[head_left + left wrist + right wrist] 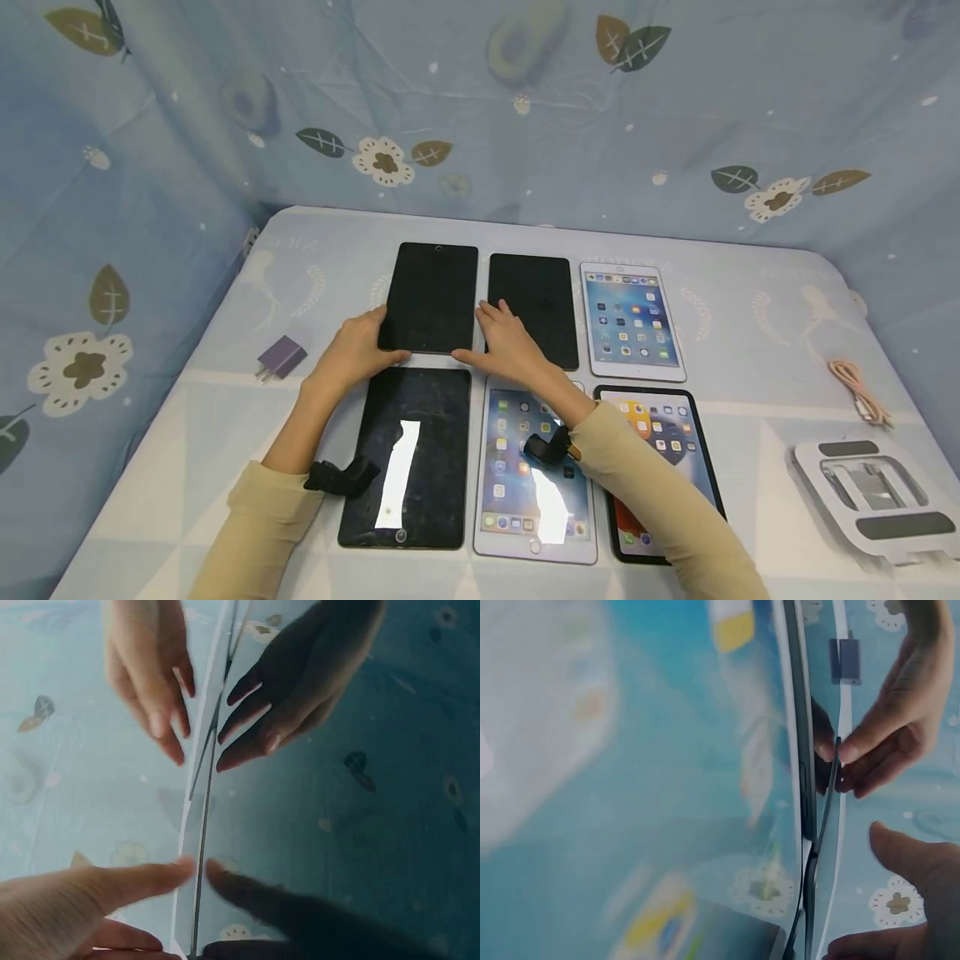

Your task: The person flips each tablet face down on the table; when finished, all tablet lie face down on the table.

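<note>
My left hand [354, 352] is at the left edge and near-left corner of a black-screened tablet [431, 296] in the back row, gripping that corner between thumb and fingers. My right hand [512, 340] reaches to the same tablet's near-right corner, thumb extended and fingers loosely spread, overlapping a second black tablet [543, 304] beside it. Both hands also show close to the tablet edges in the right wrist view, the left hand [900, 720] beyond the right thumb [904, 855]. Below the forearms lie a large black tablet [420, 467] and a white tablet [506, 492] with its screen lit.
A lit white tablet [632, 321] lies back right, and a black-framed lit tablet [675, 433] is partly under the right sleeve. A purple charger plug [282, 357] sits left. A coiled pink cable [855, 387] and a white folding stand [877, 492] lie right. Patterned cloth rises behind.
</note>
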A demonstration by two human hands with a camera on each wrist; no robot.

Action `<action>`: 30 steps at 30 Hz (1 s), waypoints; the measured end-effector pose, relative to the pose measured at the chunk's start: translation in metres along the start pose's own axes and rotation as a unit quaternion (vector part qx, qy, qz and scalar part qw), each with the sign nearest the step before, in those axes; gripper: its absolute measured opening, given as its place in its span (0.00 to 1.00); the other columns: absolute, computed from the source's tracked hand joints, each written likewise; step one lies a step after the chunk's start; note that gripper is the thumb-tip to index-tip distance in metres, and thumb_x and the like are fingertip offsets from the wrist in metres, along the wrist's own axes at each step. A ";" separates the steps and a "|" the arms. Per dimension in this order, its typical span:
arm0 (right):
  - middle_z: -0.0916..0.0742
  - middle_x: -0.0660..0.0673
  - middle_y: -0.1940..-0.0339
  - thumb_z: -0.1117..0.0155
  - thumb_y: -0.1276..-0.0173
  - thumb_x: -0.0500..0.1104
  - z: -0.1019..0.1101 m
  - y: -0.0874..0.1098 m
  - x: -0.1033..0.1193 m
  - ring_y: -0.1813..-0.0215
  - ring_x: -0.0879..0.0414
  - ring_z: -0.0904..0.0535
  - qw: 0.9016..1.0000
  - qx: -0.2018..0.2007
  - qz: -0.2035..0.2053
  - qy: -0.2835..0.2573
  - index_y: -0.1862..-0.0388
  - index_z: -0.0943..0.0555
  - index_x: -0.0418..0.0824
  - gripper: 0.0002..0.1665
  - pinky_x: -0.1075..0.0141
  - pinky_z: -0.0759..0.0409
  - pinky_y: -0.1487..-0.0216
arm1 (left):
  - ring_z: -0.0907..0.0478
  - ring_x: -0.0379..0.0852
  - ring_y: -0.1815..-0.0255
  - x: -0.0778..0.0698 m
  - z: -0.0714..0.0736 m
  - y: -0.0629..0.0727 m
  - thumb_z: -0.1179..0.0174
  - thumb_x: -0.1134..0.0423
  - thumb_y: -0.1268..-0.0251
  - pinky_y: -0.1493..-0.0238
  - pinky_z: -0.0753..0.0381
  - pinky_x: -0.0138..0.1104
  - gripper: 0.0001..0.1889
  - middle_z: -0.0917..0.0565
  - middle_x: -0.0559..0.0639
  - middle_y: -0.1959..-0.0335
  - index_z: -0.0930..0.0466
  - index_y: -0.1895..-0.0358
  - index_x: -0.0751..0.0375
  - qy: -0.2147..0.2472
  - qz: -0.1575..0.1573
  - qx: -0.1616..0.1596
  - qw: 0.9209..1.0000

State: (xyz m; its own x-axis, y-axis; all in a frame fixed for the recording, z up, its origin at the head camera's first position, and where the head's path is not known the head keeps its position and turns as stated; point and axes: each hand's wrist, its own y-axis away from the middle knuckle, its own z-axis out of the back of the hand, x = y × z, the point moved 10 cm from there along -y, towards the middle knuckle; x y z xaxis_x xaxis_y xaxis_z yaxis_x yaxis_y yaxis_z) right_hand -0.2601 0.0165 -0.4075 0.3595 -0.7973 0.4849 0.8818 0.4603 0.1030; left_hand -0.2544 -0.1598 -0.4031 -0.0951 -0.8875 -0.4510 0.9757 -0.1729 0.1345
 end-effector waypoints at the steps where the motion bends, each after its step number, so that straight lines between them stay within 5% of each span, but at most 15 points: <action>1: 0.40 0.35 0.23 0.39 0.35 0.61 -0.003 -0.001 0.000 0.22 0.35 0.52 1.000 0.007 -0.003 0.000 0.27 0.41 0.29 0.50 0.41 0.46 0.27 | 0.38 0.69 0.31 0.003 -0.002 -0.001 0.32 0.55 0.44 0.32 0.36 0.55 0.46 0.37 0.75 0.32 0.45 0.31 0.81 0.003 0.004 0.005 1.000; 6: 0.42 0.35 0.23 0.39 0.35 0.60 -0.011 -0.005 -0.001 0.21 0.38 0.55 1.000 0.020 -0.020 -0.007 0.28 0.40 0.28 0.49 0.41 0.49 0.26 | 0.39 0.69 0.30 0.009 -0.006 -0.002 0.30 0.57 0.46 0.31 0.37 0.54 0.47 0.38 0.74 0.31 0.45 0.30 0.80 0.019 0.008 0.008 1.000; 13: 0.44 0.34 0.22 0.35 0.37 0.56 -0.016 -0.007 -0.002 0.20 0.40 0.59 0.999 0.001 -0.038 -0.031 0.30 0.38 0.27 0.47 0.30 0.63 0.30 | 0.39 0.69 0.30 0.008 -0.005 -0.002 0.31 0.58 0.44 0.31 0.37 0.54 0.44 0.37 0.74 0.31 0.44 0.30 0.79 0.026 0.000 -0.002 1.000; 18: 0.44 0.33 0.22 0.34 0.38 0.54 -0.014 -0.011 -0.004 0.20 0.39 0.64 0.991 -0.023 -0.060 -0.119 0.31 0.36 0.25 0.47 0.29 0.72 0.32 | 0.38 0.70 0.31 0.002 -0.005 -0.002 0.32 0.58 0.43 0.31 0.37 0.55 0.41 0.37 0.75 0.32 0.40 0.33 0.79 0.009 -0.017 -0.008 1.000; 24: 0.40 0.34 0.24 0.35 0.38 0.43 -0.011 -0.009 -0.009 0.20 0.42 0.62 0.961 -0.064 -0.087 -0.254 0.33 0.35 0.25 0.39 0.35 0.77 0.29 | 0.40 0.72 0.30 0.001 -0.008 -0.002 0.34 0.56 0.40 0.31 0.38 0.56 0.40 0.39 0.77 0.31 0.39 0.33 0.81 -0.004 -0.029 0.005 1.000; 30: 0.32 0.30 0.29 0.42 0.35 0.33 -0.005 -0.005 -0.003 0.25 0.40 0.40 0.918 -0.088 -0.068 -0.380 0.27 0.43 0.29 0.38 0.50 0.41 0.26 | 0.41 0.70 0.30 -0.002 -0.010 -0.001 0.35 0.54 0.39 0.31 0.38 0.55 0.40 0.39 0.76 0.31 0.39 0.33 0.80 0.009 -0.041 0.016 0.999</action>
State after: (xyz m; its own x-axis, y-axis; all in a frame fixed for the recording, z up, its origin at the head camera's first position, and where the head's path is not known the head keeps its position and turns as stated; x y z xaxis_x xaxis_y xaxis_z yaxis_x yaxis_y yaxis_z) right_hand -0.2642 0.0142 -0.4137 -0.0159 -0.3096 0.9507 0.9625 0.2528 0.0984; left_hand -0.2530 -0.1539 -0.4116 -0.1703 -0.8622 -0.4771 0.9579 -0.2585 0.1252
